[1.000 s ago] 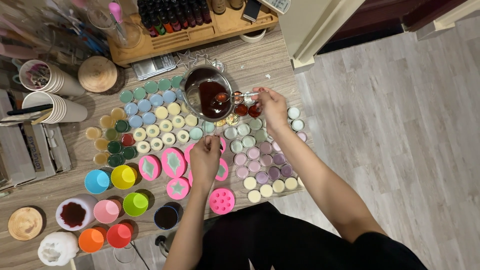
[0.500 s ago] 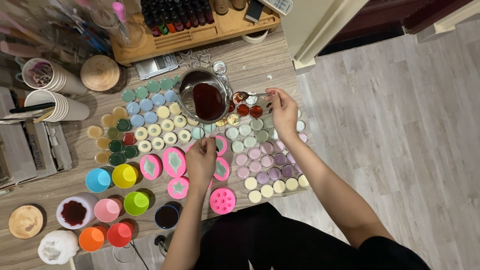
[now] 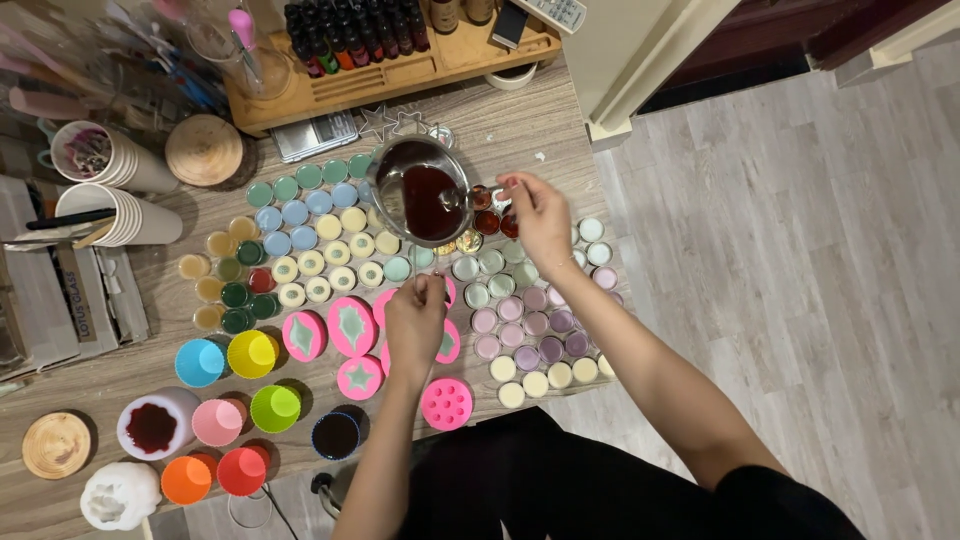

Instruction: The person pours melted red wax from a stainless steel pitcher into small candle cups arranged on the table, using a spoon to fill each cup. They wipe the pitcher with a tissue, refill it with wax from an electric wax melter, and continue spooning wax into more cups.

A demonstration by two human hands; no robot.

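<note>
My right hand (image 3: 538, 215) grips the handle of a small metal pot (image 3: 425, 190) of dark red liquid, held tilted over small round tins (image 3: 489, 222) filled with red. My left hand (image 3: 415, 318) hovers over the pink moulds (image 3: 352, 326), fingers pinched together near the tins just below the pot; what it pinches is too small to tell. Rows of small round tins (image 3: 310, 240) holding green, blue, cream and lilac fills cover the wooden table (image 3: 520, 130) on both sides of the pot.
Coloured silicone cups (image 3: 251, 353) stand at the front left with a white cup of red powder (image 3: 153, 426). Paper cup stacks (image 3: 110, 213) and a wooden lid (image 3: 203, 149) lie at the left. A wooden rack of dark bottles (image 3: 350, 45) lines the back. The table's right edge drops to grey floor (image 3: 800, 250).
The pot has stayed over the red tins while my right hand shifted slightly on its handle. My left hand has barely moved.
</note>
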